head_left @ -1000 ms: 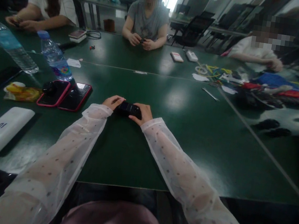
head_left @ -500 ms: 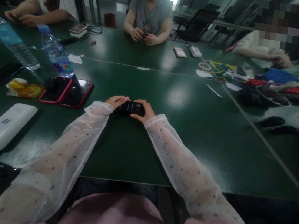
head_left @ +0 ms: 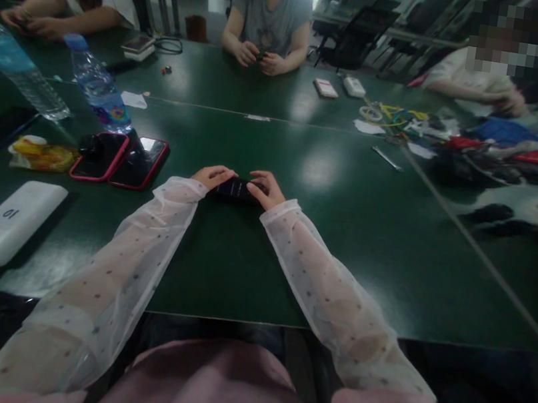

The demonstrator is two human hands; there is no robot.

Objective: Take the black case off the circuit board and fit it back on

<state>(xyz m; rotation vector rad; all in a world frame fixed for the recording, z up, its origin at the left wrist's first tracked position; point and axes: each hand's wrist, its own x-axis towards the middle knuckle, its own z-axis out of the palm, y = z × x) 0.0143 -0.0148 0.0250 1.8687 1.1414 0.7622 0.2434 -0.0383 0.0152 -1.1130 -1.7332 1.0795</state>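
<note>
At the green table (head_left: 219, 261), left hand (head_left: 211, 176) holds one end of the black gadget (head_left: 233, 188), right hand (head_left: 269, 192) fingers curling round the other!

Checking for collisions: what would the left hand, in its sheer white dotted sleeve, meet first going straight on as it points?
Probably the bare right hand: the left hand points rightward towards it, along the small black rectangular device it seems to touch. Depth is unclear.
</note>
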